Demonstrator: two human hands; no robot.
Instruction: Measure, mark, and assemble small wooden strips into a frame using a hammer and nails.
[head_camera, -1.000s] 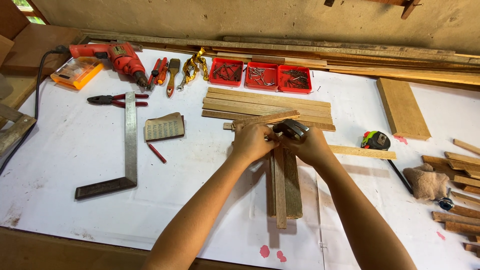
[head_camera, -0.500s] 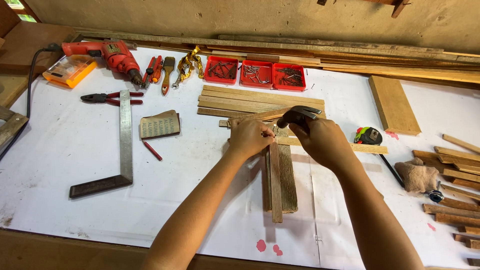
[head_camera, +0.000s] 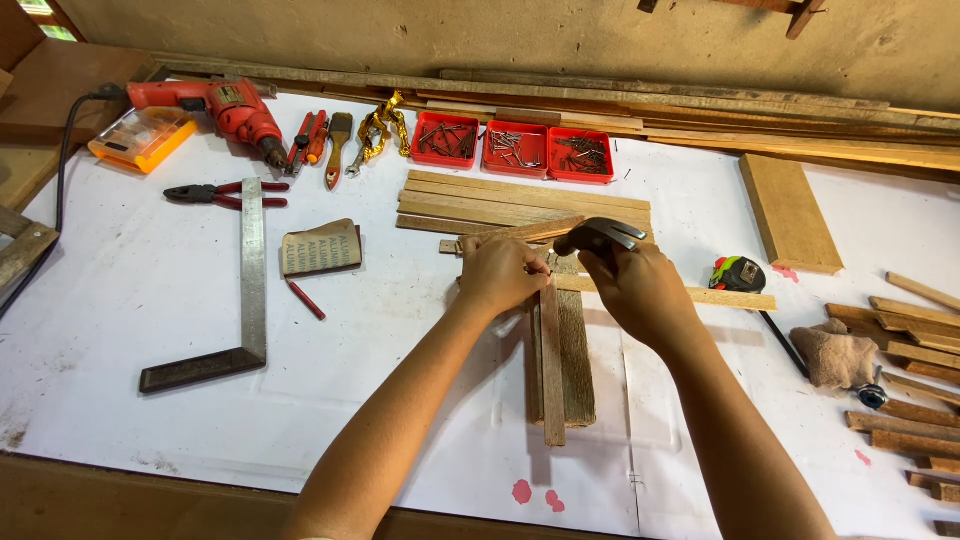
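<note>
A folded brown sheet of sandpaper (head_camera: 321, 247) with pale printed lettering lies well left of the left hand (head_camera: 503, 274). Far up-left of that hand sits a flat orange case (head_camera: 141, 138) with a clear lid, and beyond both hands stand three square red trays (head_camera: 514, 150) side by side

The right hand (head_camera: 640, 290) grips a hammer (head_camera: 598, 236) beside the left hand (head_camera: 503, 275) on wooden slats (head_camera: 560, 370).

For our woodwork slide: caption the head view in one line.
Right hand holds a hammer over crossed wooden strips steadied by the left hand.
</note>
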